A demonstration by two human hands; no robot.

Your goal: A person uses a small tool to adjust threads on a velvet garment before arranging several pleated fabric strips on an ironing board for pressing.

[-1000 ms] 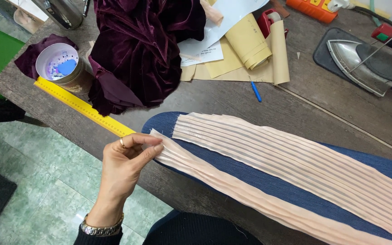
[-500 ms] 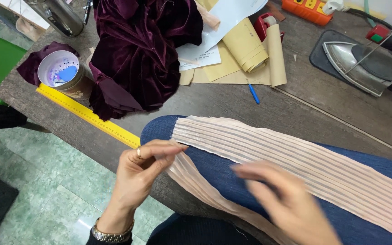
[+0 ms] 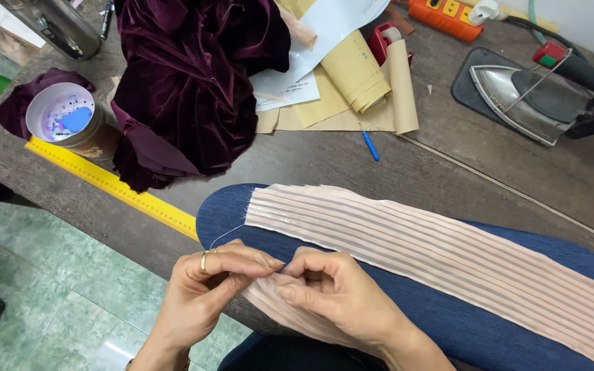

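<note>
From the head camera, the left hand (image 3: 204,288) and right hand (image 3: 338,295) meet fingertip to fingertip, both pinching the near end of the pleated pink strip (image 3: 434,254). The strip lies on the blue padded board (image 3: 221,213), its long axis running from the fingers toward four o'clock; a loose thread (image 3: 225,233) trails toward ten o'clock.

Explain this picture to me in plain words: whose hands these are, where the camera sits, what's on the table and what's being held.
No machine here: a person works bare-handed, filmed by a camera on their head looking down. The left hand and right hand meet at the near edge of a pleated pink fabric strip, pinching it; a thin thread loops up from the left fingers. The strip lies over a blue padded board. On the grey table sit a purple velvet heap, a yellow ruler, a tin and an iron.
</note>
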